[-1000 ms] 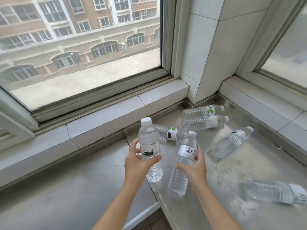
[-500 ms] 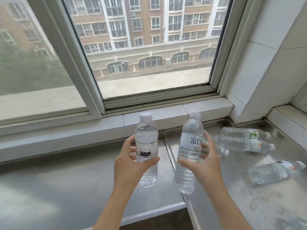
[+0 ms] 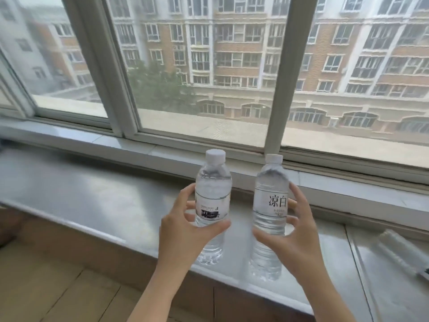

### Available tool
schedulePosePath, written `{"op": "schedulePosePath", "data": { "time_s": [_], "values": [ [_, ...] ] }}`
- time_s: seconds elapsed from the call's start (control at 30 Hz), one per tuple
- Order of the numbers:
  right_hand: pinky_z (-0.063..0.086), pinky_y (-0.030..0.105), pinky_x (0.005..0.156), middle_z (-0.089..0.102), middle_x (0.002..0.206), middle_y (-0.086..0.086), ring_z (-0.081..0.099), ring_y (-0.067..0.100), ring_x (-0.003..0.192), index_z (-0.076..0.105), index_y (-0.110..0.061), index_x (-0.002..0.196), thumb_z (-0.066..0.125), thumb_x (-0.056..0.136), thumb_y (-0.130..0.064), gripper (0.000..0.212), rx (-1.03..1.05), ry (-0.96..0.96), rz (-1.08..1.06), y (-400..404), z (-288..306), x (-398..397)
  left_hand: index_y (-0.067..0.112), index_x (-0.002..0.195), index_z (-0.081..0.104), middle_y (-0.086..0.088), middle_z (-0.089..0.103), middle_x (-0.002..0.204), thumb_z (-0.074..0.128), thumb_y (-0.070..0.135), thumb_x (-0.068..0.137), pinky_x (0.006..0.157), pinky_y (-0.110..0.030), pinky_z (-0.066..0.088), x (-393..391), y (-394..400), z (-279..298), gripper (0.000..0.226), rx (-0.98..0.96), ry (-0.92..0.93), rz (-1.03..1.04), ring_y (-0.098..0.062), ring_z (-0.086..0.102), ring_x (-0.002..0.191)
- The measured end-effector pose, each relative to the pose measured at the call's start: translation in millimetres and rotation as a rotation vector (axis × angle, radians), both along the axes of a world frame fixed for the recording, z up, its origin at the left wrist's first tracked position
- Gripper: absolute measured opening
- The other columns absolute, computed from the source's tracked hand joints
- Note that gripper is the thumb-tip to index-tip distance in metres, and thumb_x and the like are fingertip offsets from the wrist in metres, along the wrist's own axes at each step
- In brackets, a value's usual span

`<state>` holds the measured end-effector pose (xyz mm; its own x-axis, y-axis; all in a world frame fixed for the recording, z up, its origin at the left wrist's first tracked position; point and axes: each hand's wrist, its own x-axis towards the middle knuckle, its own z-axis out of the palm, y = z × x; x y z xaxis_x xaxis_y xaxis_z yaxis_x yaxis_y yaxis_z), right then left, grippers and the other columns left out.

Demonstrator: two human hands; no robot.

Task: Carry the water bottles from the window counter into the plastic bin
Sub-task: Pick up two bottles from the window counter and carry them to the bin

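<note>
- We record two upright water bottles held up in front of the window, above the near edge of the steel bench [image 3: 97, 194].
- Left hand [image 3: 183, 233] is wrapped around the left bottle [image 3: 212, 198] at its label band; thumb in front, fingers behind. White cap on; label has a dark printed patch.
- Right hand [image 3: 294, 238] is wrapped around the right bottle [image 3: 270, 201] just below the label, which carries large black characters. White cap on.
- The two bottles are near each other, not touching; both are clear of the bench surface.
- A third bottle [image 3: 399, 249] lies on its side on the bench at far right, blurred, well apart from the hands.
- The window [image 3: 209, 77] shows a brick building outside.
</note>
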<state>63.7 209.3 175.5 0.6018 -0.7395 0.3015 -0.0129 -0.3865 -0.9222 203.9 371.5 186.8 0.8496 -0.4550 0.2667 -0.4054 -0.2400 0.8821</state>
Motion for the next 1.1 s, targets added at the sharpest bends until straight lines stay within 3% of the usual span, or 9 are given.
{"op": "schedulePosePath", "data": {
  "time_s": [0.17, 0.23, 0.3, 0.4, 0.57, 0.73, 0.8, 0.9, 1.1],
  "values": [
    [0.050, 0.022, 0.074, 0.051, 0.110, -0.042, 0.057, -0.009, 0.093, 0.031, -0.056, 0.137, 0.093, 0.049, -0.014, 0.115, -0.040, -0.025, 0.245, 101.5, 12.8, 81.7, 0.054, 0.126, 0.047, 0.018, 0.068, 0.106, 0.087, 0.061, 0.043, 0.072, -0.021, 0.053, 37.0, 126.3, 13.0, 0.092, 0.000, -0.023, 0.176, 0.003, 0.065, 0.088],
    [0.051, 0.019, 0.071, 0.051, 0.109, -0.043, 0.059, -0.007, 0.093, 0.032, -0.055, 0.137, 0.092, 0.050, -0.010, 0.115, -0.061, -0.052, 0.342, 146.4, 14.6, 113.1, 0.065, 0.117, 0.044, 0.021, 0.069, 0.101, 0.084, 0.066, 0.041, 0.071, -0.025, 0.056, 48.1, 179.7, 19.1, 0.086, -0.003, -0.072, 0.259, 0.002, 0.066, 0.083],
    [0.050, 0.016, 0.068, 0.055, 0.111, -0.035, 0.059, -0.008, 0.093, 0.033, -0.056, 0.136, 0.092, 0.050, -0.010, 0.114, -0.062, -0.073, 0.440, 191.9, 16.2, 142.2, 0.070, 0.112, 0.043, 0.026, 0.069, 0.093, 0.081, 0.068, 0.040, 0.066, -0.018, 0.054, 55.7, 231.8, 24.2, 0.081, -0.010, -0.107, 0.349, 0.004, 0.066, 0.081],
    [0.052, 0.028, 0.076, 0.054, 0.117, -0.027, 0.058, -0.007, 0.096, 0.032, -0.060, 0.134, 0.092, 0.050, -0.013, 0.114, -0.038, -0.065, 0.605, 260.2, 22.1, 182.5, 0.062, 0.117, 0.049, 0.035, 0.064, 0.099, 0.084, 0.063, 0.042, 0.064, -0.007, 0.049, 63.0, 305.6, 29.9, 0.083, -0.047, -0.116, 0.505, 0.007, 0.064, 0.086],
    [0.051, 0.016, 0.066, 0.052, 0.110, -0.045, 0.058, -0.011, 0.096, 0.033, -0.064, 0.129, 0.091, 0.050, -0.010, 0.112, -0.075, -0.093, 0.910, 361.4, 31.4, 243.5, 0.061, 0.120, 0.051, 0.035, 0.065, 0.100, 0.086, 0.058, 0.042, 0.065, -0.006, 0.047, 64.0, 405.6, 30.1, 0.086, -0.093, -0.111, 0.783, 0.006, 0.065, 0.083],
    [0.057, 0.036, 0.076, 0.058, 0.116, -0.029, 0.063, 0.002, 0.099, 0.033, -0.060, 0.133, 0.091, 0.050, -0.015, 0.110, -0.077, -0.073, 1.159, 453.6, 29.1, 296.6, 0.058, 0.117, 0.054, 0.029, 0.071, 0.098, 0.089, 0.053, 0.041, 0.075, -0.025, 0.055, 66.1, 483.3, 18.6, 0.084, -0.135, -0.079, 1.084, 0.003, 0.068, 0.086],
    [0.055, 0.031, 0.074, 0.056, 0.113, -0.038, 0.060, -0.007, 0.096, 0.032, -0.064, 0.131, 0.091, 0.049, -0.018, 0.111, -0.070, -0.069, 1.244, 489.9, 24.9, 318.1, 0.058, 0.118, 0.053, 0.029, 0.070, 0.097, 0.090, 0.054, 0.040, 0.078, -0.035, 0.058, 71.0, 511.8, 15.6, 0.086, -0.131, -0.055, 1.193, 0.000, 0.068, 0.086],
    [0.050, 0.015, 0.066, 0.054, 0.109, -0.043, 0.059, -0.013, 0.093, 0.033, -0.068, 0.126, 0.092, 0.050, -0.015, 0.110, -0.048, -0.063, 1.376, 544.1, 20.2, 353.3, 0.060, 0.117, 0.053, 0.028, 0.071, 0.097, 0.090, 0.054, 0.040, 0.078, -0.036, 0.058, 82.5, 552.2, 13.1, 0.085, -0.139, -0.053, 1.331, -0.002, 0.068, 0.085],
    [0.049, 0.009, 0.057, 0.053, 0.110, -0.045, 0.057, -0.016, 0.093, 0.034, -0.065, 0.128, 0.091, 0.053, -0.009, 0.109, -0.043, -0.068, 1.623, 662.1, 25.9, 422.5, 0.059, 0.116, 0.054, 0.025, 0.072, 0.097, 0.089, 0.053, 0.040, 0.081, -0.038, 0.057, 111.3, 631.8, 15.9, 0.084, -0.166, -0.052, 1.581, -0.005, 0.068, 0.086]
  ]
}}
